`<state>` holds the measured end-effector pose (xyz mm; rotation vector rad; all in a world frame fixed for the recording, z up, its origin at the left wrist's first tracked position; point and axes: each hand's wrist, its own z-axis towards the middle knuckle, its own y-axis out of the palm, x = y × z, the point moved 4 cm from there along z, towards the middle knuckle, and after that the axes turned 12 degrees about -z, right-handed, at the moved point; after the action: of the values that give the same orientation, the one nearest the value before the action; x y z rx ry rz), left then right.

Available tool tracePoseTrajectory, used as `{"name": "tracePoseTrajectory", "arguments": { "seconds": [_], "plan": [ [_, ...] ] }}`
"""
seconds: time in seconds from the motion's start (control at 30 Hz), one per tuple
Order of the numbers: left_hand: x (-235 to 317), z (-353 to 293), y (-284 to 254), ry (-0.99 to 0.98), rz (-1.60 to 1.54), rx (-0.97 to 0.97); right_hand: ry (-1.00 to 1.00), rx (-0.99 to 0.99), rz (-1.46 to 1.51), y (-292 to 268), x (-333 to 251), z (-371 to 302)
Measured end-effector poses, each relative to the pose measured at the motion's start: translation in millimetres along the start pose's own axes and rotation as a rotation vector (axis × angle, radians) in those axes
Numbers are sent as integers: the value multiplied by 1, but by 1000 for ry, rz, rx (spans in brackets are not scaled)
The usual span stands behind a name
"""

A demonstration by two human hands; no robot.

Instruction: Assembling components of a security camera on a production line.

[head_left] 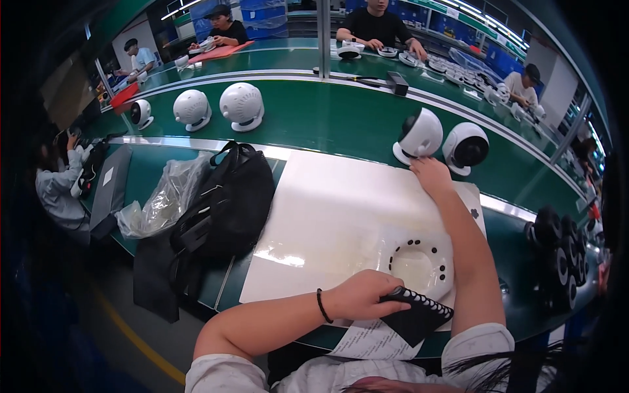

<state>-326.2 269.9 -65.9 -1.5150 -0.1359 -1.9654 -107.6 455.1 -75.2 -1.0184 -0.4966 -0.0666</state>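
My left hand (370, 295) is closed around the edge of a black spiral-bound notebook (419, 319) above the near edge of the worktop. A printed white sheet (377, 340) lies below the notebook. With my right arm stretched forward, my right hand (432, 175) grips the base of a white round-headed device (422, 134) with a dark front, which stands upright on the green belt. Part of its base is hidden by my fingers. Just right of it stands a second such device (466, 145). A white ring-shaped tray with black dots (440, 245) lies between my forearms.
A white sheet (321, 196) covers the worktop. Left of it lie a black bag (239, 196) and a clear plastic bag (167, 196). More white devices (242, 105) stand on the green belt (327, 118). Black round parts (563, 255) are stacked at right. Co-workers sit across the belt.
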Motion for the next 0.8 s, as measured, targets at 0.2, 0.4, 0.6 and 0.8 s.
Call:
{"name": "tracePoseTrajectory", "arguments": {
  "seconds": [0.2, 0.4, 0.6, 0.8],
  "plan": [
    [-4, -3, -3, 0, -31, 7, 199, 89, 268, 5, 8, -28],
    [3, -2, -12, -157, -170, 65, 312, 287, 453, -50, 6, -25],
    [-2, -4, -13, -178, -233, 101, 298, 139, 799, -36, -9, -27],
    [1, -3, -13, -184, -264, 101, 352, -57, 931, -25, -7, -29]
  ]
}}
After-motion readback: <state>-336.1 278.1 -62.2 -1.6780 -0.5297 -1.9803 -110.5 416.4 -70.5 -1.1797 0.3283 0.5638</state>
